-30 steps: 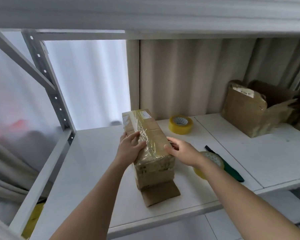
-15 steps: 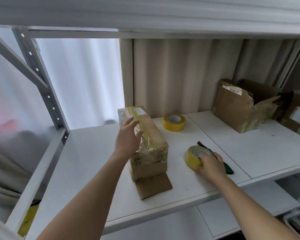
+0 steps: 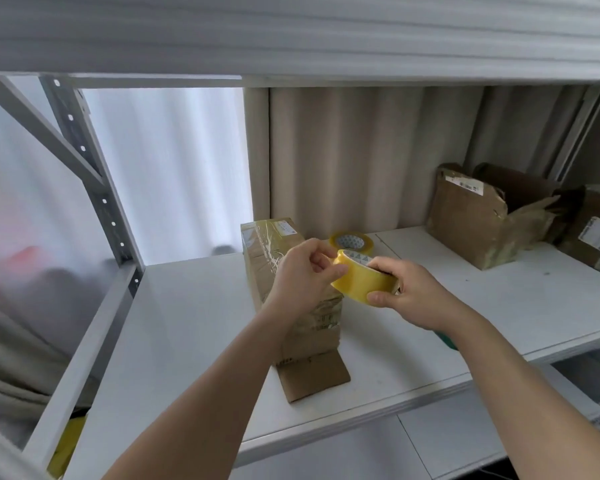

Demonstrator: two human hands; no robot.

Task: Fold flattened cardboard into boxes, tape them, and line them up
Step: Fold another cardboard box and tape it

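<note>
A long brown cardboard box point(image 3: 267, 251), partly wrapped in clear tape, lies on the white shelf point(image 3: 187, 327) with one end flap point(image 3: 312, 379) open and flat toward me. Above the box my right hand point(image 3: 416, 292) grips a yellow tape roll point(image 3: 357, 280), fingers curled round its rim. My left hand point(image 3: 302, 275) pinches the roll's left edge with thumb and fingers. Both hands hover over the near half of the box and hide its top there.
A second yellow tape roll point(image 3: 350, 241) lies behind the box near the back wall. A green-handled tool point(image 3: 445, 339) peeks out under my right wrist. Torn open cardboard boxes point(image 3: 482, 223) stand at the back right. A grey upright post point(image 3: 94, 188) bounds the left.
My right hand lifted the tape roll from the shelf and brought it over the box. My left hand left the box top and now pinches the roll.
</note>
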